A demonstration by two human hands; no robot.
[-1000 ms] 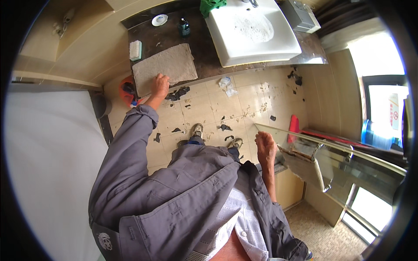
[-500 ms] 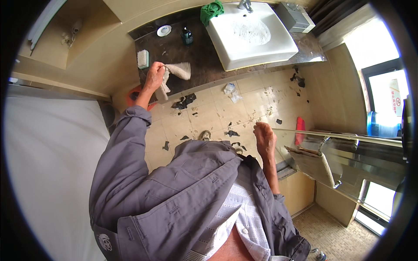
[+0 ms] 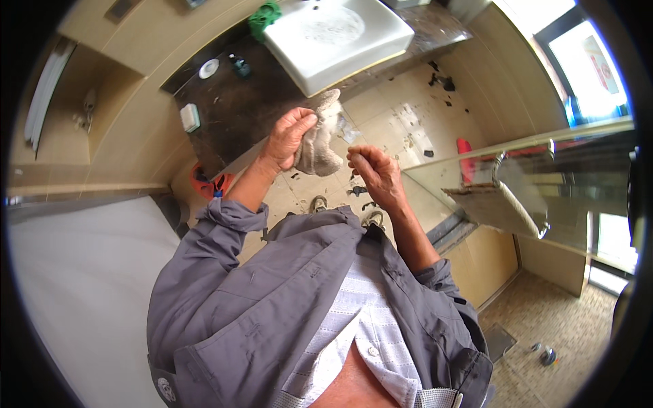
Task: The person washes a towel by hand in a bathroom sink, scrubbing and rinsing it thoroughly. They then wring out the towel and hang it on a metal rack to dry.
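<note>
My left hand (image 3: 287, 141) pinches a beige, dirt-stained cloth (image 3: 320, 143), which hangs folded from its fingers above the floor in front of the counter. To the right of the cloth, my right hand (image 3: 381, 178) is raised with its fingers curled in. A small gap separates it from the cloth, and nothing shows between its fingers. Beyond both hands, a white washbasin (image 3: 299, 64) sits on a dark stone counter (image 3: 224, 119). A green cloth (image 3: 264, 19) drapes over the basin's left corner.
On the counter stand a dark bottle (image 3: 239, 65), a white dish (image 3: 209, 69) and a white-and-green block (image 3: 190, 117). An orange item (image 3: 207, 183) sits below it. Black scraps (image 3: 444, 83) litter the tiled floor. Rightward, a glass panel carries a rail with a hanging mat (image 3: 503, 200).
My left hand has brought the cloth rightward, from the counter's edge to in front of me. My right hand has risen and moved left toward it. The view has turned and shifted.
</note>
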